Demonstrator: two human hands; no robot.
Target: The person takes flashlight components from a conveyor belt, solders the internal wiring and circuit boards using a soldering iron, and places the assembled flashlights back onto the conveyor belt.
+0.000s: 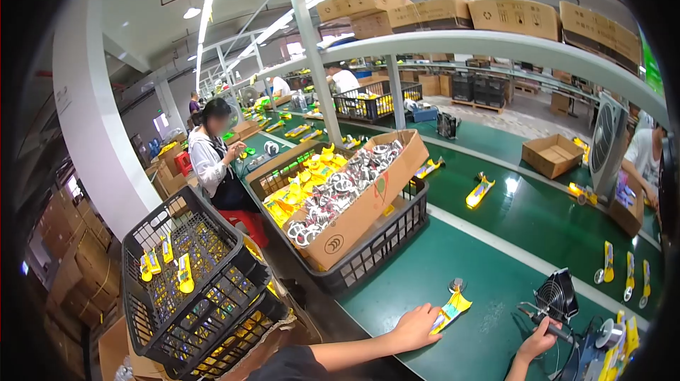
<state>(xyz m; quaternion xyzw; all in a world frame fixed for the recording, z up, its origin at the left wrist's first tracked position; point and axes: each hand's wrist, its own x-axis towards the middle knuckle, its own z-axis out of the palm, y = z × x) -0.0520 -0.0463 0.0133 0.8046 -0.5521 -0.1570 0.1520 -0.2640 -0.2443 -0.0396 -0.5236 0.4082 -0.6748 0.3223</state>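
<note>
My left hand (pixel 416 327) grips the near end of a yellow plastic part (pixel 453 306) against the green bench, fingers closed over it. At the part's far end sits a small round grey piece (pixel 457 285); I cannot tell how it is joined. My right hand (pixel 538 340) is wrapped round the dark handle of a soldering iron (pixel 559 331), to the right of the part and apart from it. Just beyond that hand stands a small black fan (pixel 556 294). A solder spool (pixel 609 334) is to its right, beside more yellow parts (pixel 622 348).
A black crate (pixel 368 264) holds a carton (pixel 375 200) of ring-shaped pieces with wires and yellow parts. Stacked crates (pixel 180 303) stand at left. Yellow parts lie on the green conveyor (pixel 510 204). One co-worker (pixel 212 158) sits beyond the crate; another person's arm (pixel 641 179) shows at right.
</note>
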